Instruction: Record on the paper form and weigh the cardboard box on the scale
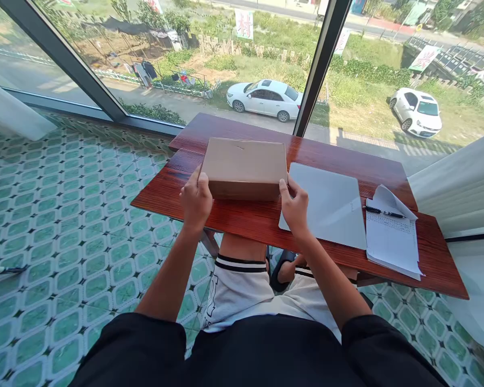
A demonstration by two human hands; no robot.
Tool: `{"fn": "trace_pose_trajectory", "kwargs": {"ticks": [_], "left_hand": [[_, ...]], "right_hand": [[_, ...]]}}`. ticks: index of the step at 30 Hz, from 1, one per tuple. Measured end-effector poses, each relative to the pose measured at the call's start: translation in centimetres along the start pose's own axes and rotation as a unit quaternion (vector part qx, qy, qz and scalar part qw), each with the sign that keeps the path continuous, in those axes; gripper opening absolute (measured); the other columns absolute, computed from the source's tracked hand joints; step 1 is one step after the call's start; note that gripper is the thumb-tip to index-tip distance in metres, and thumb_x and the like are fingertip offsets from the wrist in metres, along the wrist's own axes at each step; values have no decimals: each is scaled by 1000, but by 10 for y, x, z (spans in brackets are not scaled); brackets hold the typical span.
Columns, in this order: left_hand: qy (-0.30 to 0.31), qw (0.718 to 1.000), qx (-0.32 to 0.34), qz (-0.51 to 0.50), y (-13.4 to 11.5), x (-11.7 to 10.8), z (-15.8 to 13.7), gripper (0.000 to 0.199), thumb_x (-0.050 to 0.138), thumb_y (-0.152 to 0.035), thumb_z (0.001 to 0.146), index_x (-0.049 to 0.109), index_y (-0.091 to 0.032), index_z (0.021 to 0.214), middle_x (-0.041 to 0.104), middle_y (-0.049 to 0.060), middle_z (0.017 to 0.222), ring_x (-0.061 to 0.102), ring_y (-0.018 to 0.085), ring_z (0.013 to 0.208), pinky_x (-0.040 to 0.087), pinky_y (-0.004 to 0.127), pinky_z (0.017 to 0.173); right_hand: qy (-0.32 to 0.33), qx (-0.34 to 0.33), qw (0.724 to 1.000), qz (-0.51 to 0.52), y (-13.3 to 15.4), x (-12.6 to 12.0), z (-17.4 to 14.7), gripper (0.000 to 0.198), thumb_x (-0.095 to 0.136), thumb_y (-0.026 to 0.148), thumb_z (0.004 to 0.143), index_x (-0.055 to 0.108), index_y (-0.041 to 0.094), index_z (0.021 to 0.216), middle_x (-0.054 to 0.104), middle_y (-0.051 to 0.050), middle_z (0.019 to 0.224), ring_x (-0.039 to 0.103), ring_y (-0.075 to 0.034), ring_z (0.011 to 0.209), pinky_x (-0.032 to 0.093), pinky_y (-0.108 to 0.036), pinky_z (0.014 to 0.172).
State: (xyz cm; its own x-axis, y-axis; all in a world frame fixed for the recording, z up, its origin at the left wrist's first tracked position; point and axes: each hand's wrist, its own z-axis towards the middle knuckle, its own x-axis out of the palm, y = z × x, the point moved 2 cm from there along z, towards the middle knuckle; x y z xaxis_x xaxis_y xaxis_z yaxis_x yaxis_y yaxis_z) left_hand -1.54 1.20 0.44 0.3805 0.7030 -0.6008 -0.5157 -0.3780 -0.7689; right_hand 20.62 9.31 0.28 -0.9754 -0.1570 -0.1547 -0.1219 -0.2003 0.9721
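Observation:
A closed brown cardboard box (245,164) is on or just over the reddish wooden table (242,215); I cannot tell whether its base touches the wood. My left hand (196,199) grips its left end, thumb on the near corner and fingers around the side. At the opposite end, my right hand (294,203) holds the near right corner the same way, its fingers partly hidden behind the box. Just right of the box lies a closed silver laptop (326,201), partly covered by my right hand.
Farther right are a stack of written paper (393,242) and a black pen (383,212) lying across it. Large windows stand behind the table, with a white curtain (460,177) at the right. My legs are under the table's near edge, above a green tiled floor (84,231).

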Motion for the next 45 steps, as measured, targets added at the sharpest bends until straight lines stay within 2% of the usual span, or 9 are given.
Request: {"fn": "trace_pose_trajectory", "kwargs": {"ticks": [5,12,23,26,31,34,37,41,45], "left_hand": [[2,1000,-10,14,6,5,2,56,31,-42,96,61,-24,140,64,9,141,59,29,131,44,42,113],[9,1000,-11,16,9,9,3,56,30,-39,97,61,-23,139,64,11,141,60,30,130,45,43,111],[14,1000,3,18,15,10,5,59,29,-44,96,58,-19,141,62,13,143,59,32,131,44,47,113],[11,1000,20,5,17,10,4,58,29,-45,97,56,-21,143,60,10,146,57,28,134,43,43,115],[-31,995,95,18,14,5,3,57,36,-39,96,46,-23,150,60,9,146,56,25,135,44,40,115],[-73,977,194,55,4,-2,5,58,42,-30,93,45,-21,150,61,9,144,50,27,139,42,44,117],[-93,949,291,74,-14,-8,3,54,45,-27,91,50,-19,144,60,12,142,50,29,136,38,48,119],[-74,920,378,70,-46,-4,-6,49,48,-28,90,55,-20,137,68,14,127,56,30,125,40,50,115],[-44,894,442,62,-77,14,-22,49,53,-29,86,58,-20,134,70,12,121,59,29,118,43,48,109]], "right_hand": [[2,5,1000,-4,-6,1,1,54,51,47,95,63,18,139,62,-4,140,64,-22,125,55,-37,109],[2,7,1000,5,-7,1,3,53,53,45,95,63,16,138,62,-7,139,64,-21,126,52,-36,113],[30,4,999,21,-11,0,4,54,52,47,94,61,19,140,62,-3,140,63,-18,127,55,-31,109],[44,15,998,44,-16,-1,7,56,53,47,93,59,18,141,61,-4,142,62,-18,128,55,-30,108],[83,30,995,37,-21,-5,11,63,52,49,92,53,17,146,54,-6,149,54,-20,137,52,-34,113],[78,38,996,5,-19,-15,13,70,53,51,90,49,15,149,48,-8,155,48,-23,142,47,-40,119],[69,27,997,0,-11,-31,15,63,51,49,91,52,19,146,50,-8,153,51,-23,139,46,-40,119],[64,0,998,-12,2,-59,18,49,48,43,93,61,22,135,58,-6,144,56,-20,133,50,-37,113],[39,-30,998,-30,13,-91,20,42,49,42,93,65,22,126,64,-6,135,60,-20,128,53,-37,108]]}}
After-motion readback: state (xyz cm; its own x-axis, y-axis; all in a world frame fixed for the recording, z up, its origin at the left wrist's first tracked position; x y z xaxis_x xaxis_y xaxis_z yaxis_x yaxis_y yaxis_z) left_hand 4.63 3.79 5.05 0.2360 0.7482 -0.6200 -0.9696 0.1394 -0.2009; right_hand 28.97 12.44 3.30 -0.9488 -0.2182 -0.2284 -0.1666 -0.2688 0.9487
